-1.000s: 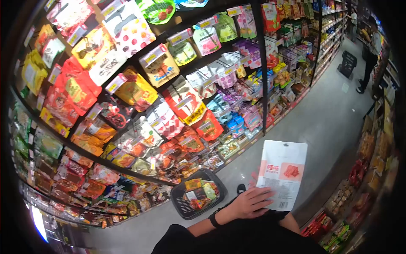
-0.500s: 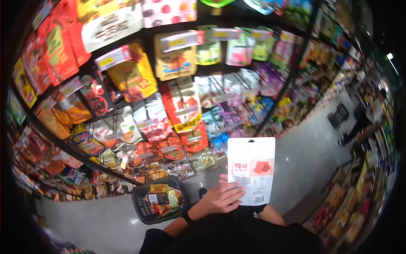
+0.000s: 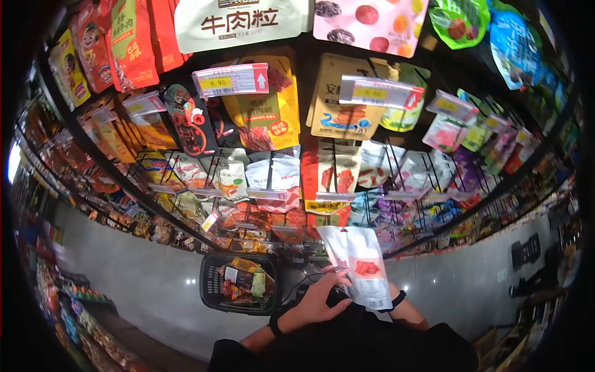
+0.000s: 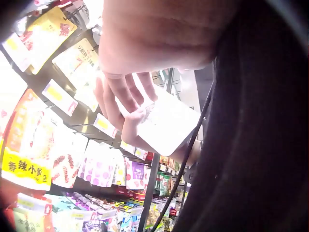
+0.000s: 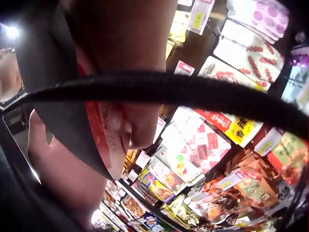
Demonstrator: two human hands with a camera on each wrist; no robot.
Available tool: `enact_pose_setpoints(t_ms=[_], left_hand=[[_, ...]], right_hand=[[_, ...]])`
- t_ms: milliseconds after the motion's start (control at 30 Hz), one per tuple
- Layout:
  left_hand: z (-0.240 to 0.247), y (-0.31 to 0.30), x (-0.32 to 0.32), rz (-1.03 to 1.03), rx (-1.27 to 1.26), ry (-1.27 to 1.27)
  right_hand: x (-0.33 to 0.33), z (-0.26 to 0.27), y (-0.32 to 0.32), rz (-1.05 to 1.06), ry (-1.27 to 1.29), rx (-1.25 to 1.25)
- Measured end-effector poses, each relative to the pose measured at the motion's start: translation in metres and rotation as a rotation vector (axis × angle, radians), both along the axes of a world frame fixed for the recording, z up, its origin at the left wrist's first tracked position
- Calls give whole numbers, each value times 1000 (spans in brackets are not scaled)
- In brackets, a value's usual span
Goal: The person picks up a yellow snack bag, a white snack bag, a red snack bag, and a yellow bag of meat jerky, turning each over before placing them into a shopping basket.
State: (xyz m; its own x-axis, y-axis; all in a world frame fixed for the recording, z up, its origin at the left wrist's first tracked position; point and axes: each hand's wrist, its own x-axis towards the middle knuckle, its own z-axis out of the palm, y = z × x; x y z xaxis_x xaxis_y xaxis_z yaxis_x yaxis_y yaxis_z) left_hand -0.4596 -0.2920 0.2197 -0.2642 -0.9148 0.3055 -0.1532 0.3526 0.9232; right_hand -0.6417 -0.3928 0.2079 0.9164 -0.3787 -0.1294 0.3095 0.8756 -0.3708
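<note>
Pouch point(image 3: 362, 266): white, red picture panel, slightly tilted, held in front of body before snack shelf point(image 3: 139, 197). Left hand point(image 3: 316, 301): fingers wrapped on pouch's lower left edge, backing it. Right hand point(image 5: 129, 121): thumb pinching pouch edge; mostly hidden behind pouch in head view. Basket point(image 3: 209, 291): on floor, left of hands, holding packets.

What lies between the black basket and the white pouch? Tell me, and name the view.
The left hand, its fingers touching the white pouch, fills the gap right of the black basket. The head view shows this.
</note>
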Motion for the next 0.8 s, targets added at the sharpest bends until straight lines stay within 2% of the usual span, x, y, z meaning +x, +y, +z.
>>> enact_pose_setpoints(t_ms=[100,200,400,533,567,600,667,700,733,800], left_hand=[[4,-8,-11,115,-3,-27],[14,-7,-23,258,-16,-215],[10,-14,-26,436,79,-23],[-1,-30,-11,569,187,173],[-4,-35,-6,560,229,257],[-25,-41,-1,576,264,236],[-28,-52,15,550,272,161],[-28,-57,19,508,340,309],[-56,-65,28,508,325,347],[-74,-79,49,558,497,500]], right_hand=[[1,-2,-24,94,35,-30],[6,-6,-40,197,78,-63],[26,-10,-51,330,279,-272],[33,-14,-57,149,517,-517],[36,-19,-63,167,574,-594],[40,-25,-70,184,635,-668],[54,-17,-68,103,756,-666],[56,-21,-69,54,791,-712],[60,-29,-69,10,824,-756],[65,-54,-76,-137,794,-704]])
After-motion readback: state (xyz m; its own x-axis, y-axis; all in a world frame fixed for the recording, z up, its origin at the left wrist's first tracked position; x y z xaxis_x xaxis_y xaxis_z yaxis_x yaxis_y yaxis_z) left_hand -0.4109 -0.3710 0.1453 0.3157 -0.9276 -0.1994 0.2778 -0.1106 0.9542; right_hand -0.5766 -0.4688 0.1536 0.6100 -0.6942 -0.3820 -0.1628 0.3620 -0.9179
